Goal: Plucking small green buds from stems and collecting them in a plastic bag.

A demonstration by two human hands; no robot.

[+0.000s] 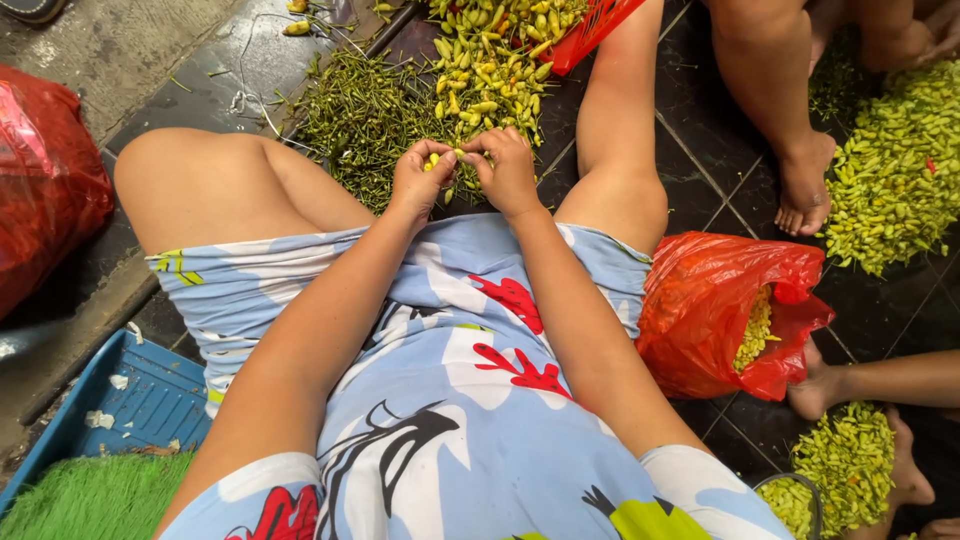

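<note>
My left hand (422, 177) and my right hand (505, 170) meet close together over the dark tiled floor, between my bent knees. Both pinch small yellow-green chili peppers (447, 160) between their fingertips. Just beyond my hands lies a heap of the same peppers (490, 70), spilling from a red basket (590, 30). To the left of it is a pile of thin green stems (355, 110).
A red plastic bag (720, 310) holding peppers sits by my right thigh. Another person's bare legs and foot (805, 185) rest at the upper right beside a large pepper pile (895, 165). A blue crate (130, 400) is at lower left, another red bag (45, 180) at far left.
</note>
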